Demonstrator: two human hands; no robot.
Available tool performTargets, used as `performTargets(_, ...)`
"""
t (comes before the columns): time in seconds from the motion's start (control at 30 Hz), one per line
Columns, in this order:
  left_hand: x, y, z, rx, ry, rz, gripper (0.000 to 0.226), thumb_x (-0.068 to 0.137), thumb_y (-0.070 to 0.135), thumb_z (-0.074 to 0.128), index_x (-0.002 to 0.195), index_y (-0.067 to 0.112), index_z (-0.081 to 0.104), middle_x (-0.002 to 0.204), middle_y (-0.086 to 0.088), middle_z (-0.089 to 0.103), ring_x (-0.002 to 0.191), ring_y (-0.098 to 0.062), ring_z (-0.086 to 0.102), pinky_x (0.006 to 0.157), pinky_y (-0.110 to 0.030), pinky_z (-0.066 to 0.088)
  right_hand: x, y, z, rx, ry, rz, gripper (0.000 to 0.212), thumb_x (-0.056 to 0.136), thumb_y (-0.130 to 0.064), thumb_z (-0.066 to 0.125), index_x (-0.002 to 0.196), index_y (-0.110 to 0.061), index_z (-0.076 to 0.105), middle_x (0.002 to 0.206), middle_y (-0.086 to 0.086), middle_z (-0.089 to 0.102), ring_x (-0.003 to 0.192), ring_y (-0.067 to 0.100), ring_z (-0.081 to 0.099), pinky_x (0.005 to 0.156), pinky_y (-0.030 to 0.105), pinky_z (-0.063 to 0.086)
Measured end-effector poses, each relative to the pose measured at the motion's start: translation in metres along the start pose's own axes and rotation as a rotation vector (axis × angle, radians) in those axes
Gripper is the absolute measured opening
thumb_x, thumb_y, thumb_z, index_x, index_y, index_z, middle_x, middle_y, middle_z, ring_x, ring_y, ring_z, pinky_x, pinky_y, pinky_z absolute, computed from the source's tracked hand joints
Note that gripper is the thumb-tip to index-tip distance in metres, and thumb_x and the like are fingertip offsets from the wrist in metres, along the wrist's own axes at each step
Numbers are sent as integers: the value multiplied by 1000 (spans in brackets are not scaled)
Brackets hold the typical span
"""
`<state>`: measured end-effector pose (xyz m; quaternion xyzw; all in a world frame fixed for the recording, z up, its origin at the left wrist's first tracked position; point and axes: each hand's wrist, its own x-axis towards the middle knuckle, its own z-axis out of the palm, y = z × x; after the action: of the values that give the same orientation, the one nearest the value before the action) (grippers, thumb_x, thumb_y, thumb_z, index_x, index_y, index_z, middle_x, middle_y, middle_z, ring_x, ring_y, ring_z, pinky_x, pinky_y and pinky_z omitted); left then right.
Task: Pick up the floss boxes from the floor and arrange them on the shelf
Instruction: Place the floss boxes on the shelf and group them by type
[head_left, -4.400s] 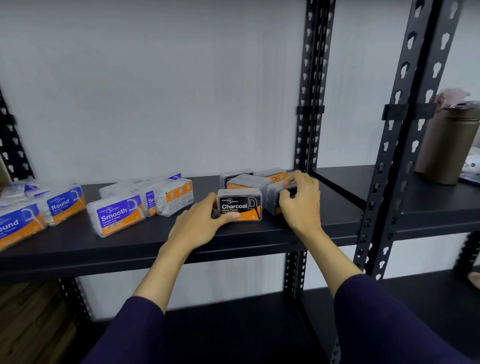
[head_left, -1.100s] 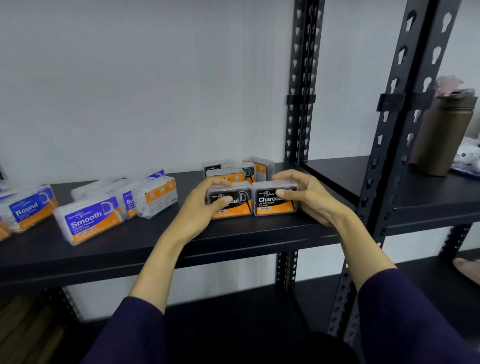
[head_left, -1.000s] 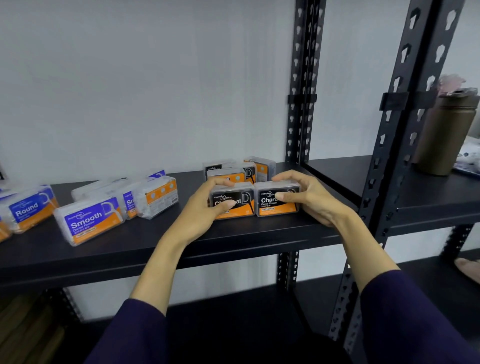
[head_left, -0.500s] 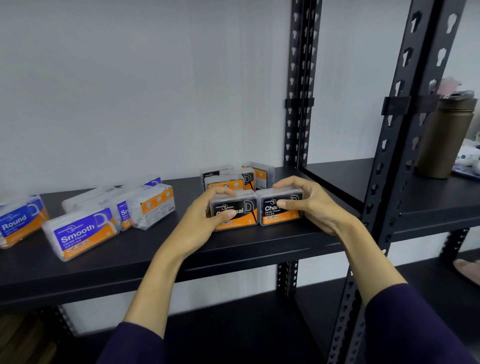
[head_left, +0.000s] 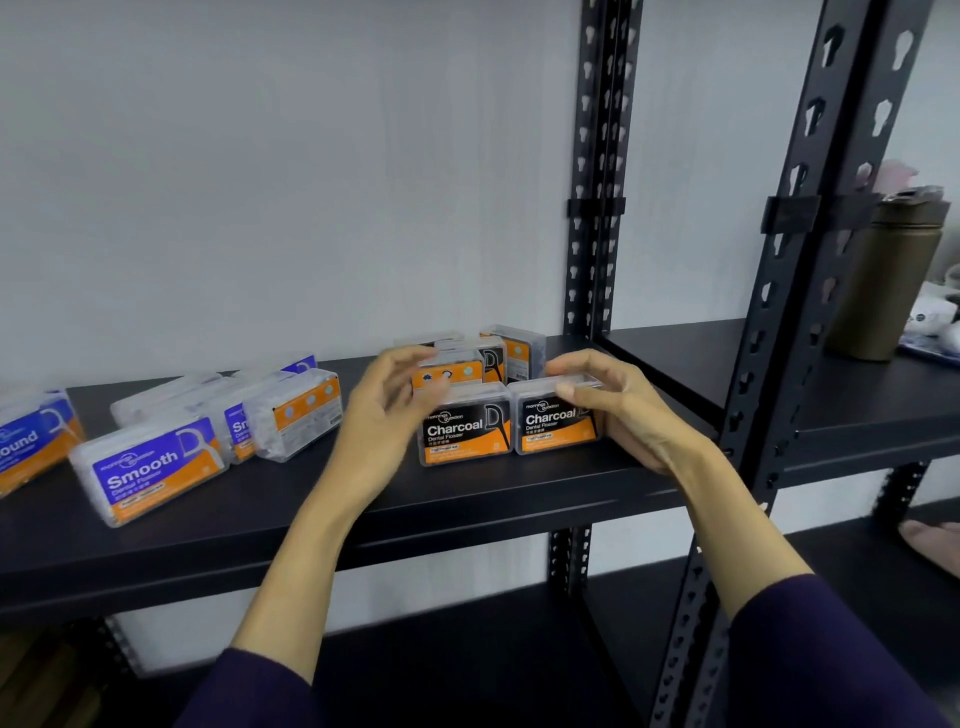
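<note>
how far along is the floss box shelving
Done: blue Smooth box, other blue boxes and several black Charcoal boxes already sit on the shelf.
In hand: two front Charcoal boxes stand side by side; the right hand holds the right one, the left hand hovers open beside the left one.
Left: the floor is out of view, so remaining boxes can't be judged.
</note>
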<state>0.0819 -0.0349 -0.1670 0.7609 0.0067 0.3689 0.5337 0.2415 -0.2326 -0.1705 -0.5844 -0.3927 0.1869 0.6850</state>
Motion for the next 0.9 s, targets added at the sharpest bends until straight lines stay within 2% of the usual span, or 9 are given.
performTargets(0.07, 9, -1, -6, 51, 143, 70, 16, 93, 23, 58, 106, 32, 61, 119, 13, 61, 112, 8, 53, 86, -4, 43, 3, -1, -3, 17, 36, -13, 25, 80, -21, 70, 103, -13, 67, 102, 4, 67, 94, 14, 64, 77, 24, 53)
performTargets(0.13, 23, -5, -15, 181, 172, 74, 14, 96, 24, 54, 108, 28, 62, 120, 8, 60, 112, 2, 54, 85, -5, 40, 10, -5, -8, 24, 91, -24, 23, 83, -22, 66, 104, -11, 67, 106, 2, 67, 104, 13, 62, 84, 21, 50)
performTargets(0.23, 46, -14, -20, 378, 18, 14, 18, 97, 28, 53, 112, 29, 61, 121, 8, 57, 112, -4, 51, 82, -8, 36, 31, -15, -18, -181, 142, -36, 19, 91, -19, 60, 108, -16, 68, 117, -2, 66, 117, 11, 57, 102, 28, 44)
performTargets(0.33, 56, -24, -19, 465, -99, -8, 19, 95, 29, 56, 112, 33, 60, 119, 10, 54, 111, -5, 49, 92, -21, 41, 60, -29, -21, -407, 136, -52, 22, 92, -20, 62, 113, -19, 67, 119, -5, 65, 116, 7, 56, 104, 28, 41)
performTargets(0.47, 58, -34, -21, 515, -118, -7, 26, 91, 26, 62, 117, 29, 63, 115, 11, 51, 111, -6, 48, 92, -22, 37, 97, -37, -16, -606, 42, -45, 21, 92, -22, 62, 112, -25, 66, 121, -3, 62, 112, 9, 56, 96, 25, 41)
performTargets(0.63, 59, -42, -23, 561, -140, 3, 32, 90, 23, 63, 122, 28, 60, 118, 11, 46, 115, -5, 47, 95, -16, 36, 118, -20, -11, -821, -151, 178, 30, 89, -25, 66, 119, -30, 62, 126, 4, 56, 116, 16, 49, 103, 36, 36)
performTargets(0.73, 58, -43, -23, 610, -158, 24, 31, 91, 22, 62, 121, 29, 58, 124, 11, 42, 119, -6, 45, 101, -20, 37, 115, -10, -12, -783, -47, 137, 29, 87, -25, 68, 115, -28, 63, 101, 7, 65, 95, 23, 62, 84, 26, 47)
performTargets(0.8, 58, -44, -24, 652, -176, 28, 32, 92, 23, 61, 122, 30, 56, 129, 10, 39, 121, -7, 43, 103, -24, 39, 109, -10, -18, -837, 53, 79, 25, 86, -25, 68, 110, -27, 62, 86, 0, 61, 81, 19, 61, 67, 19, 44)
performTargets(0.9, 58, -45, -26, 677, -201, 17, 33, 93, 23, 60, 124, 31, 54, 135, 6, 38, 123, -11, 42, 105, -32, 42, 101, -10, -28, -990, 92, 65, 33, 83, -23, 68, 115, -24, 59, 99, 1, 57, 85, 18, 56, 70, 25, 45)
